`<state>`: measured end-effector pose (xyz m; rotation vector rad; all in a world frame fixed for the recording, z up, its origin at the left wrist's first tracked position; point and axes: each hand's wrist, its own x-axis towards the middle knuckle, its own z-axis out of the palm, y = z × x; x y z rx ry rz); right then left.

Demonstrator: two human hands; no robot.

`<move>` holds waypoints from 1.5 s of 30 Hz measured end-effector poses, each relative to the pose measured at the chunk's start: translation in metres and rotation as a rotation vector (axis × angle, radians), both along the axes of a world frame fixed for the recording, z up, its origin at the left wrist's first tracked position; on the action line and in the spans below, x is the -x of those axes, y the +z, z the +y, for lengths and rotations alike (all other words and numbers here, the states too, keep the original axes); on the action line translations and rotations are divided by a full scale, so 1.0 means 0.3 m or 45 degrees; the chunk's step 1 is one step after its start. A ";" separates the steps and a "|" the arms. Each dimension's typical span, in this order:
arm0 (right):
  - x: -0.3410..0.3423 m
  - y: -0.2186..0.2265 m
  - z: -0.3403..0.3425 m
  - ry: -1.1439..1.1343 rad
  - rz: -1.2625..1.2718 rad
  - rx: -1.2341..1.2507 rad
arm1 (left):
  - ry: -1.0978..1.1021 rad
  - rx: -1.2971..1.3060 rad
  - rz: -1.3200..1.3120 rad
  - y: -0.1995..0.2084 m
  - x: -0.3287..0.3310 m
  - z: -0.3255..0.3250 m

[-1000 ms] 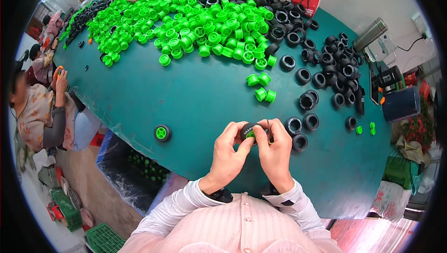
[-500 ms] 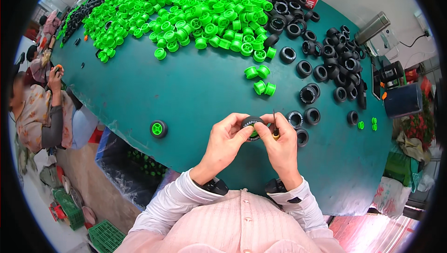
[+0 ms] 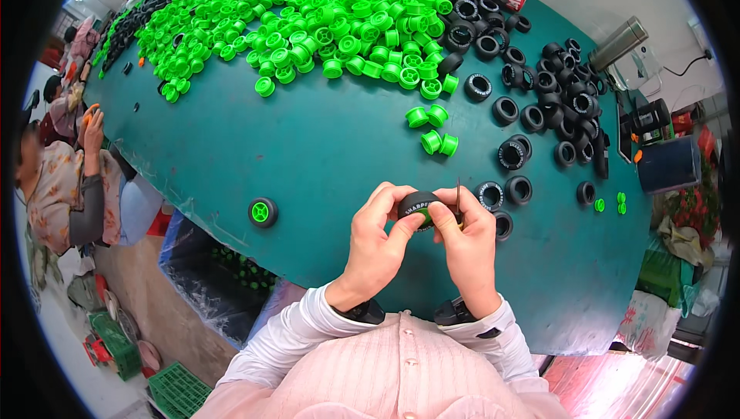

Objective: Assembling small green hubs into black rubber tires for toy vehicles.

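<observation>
Both my hands hold a small black rubber tyre (image 3: 413,201) with a green wheel rim (image 3: 425,222) showing inside it, above the near part of the table. My left hand (image 3: 372,240) grips its left side, thumb in front and fingers behind. My right hand (image 3: 472,248) presses its thumb against the tyre's right side. A thin, dark, pointed tool (image 3: 459,194) sticks up from the right hand's fingers; its handle is mostly hidden. Several loose tyres (image 3: 519,189) lie just right of my right hand. A tyre fitted with a green rim (image 3: 263,212) rests farther left.
A big heap of green rims (image 3: 308,30) covers the far side of the green table (image 3: 339,137). Black tyres (image 3: 551,91) are piled at the right. A blue lined bin (image 3: 196,280) stands below the left edge. Another person (image 3: 69,180) sits at left; a metal flask (image 3: 619,43) stands far right.
The tyre has tilted in my fingers, so more of its tread and less of its side faces me. My right thumb has shifted slightly right. The person at left has moved their hands.
</observation>
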<state>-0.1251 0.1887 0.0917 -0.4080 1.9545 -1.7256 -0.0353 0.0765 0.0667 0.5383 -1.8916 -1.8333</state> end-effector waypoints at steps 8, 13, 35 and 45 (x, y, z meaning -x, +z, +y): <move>0.003 -0.068 0.022 0.031 0.331 -0.113 | -0.110 -0.542 -0.053 -0.019 0.000 0.007; 0.002 -0.034 0.016 0.132 0.275 -0.187 | -0.029 -0.431 -0.033 -0.037 -0.011 -0.009; 0.053 -0.023 0.109 0.290 -0.185 0.062 | -0.303 -0.874 -0.057 -0.031 -0.033 -0.015; -0.012 -0.074 0.078 0.094 0.421 -0.172 | -0.037 -0.588 -0.069 -0.054 -0.009 0.036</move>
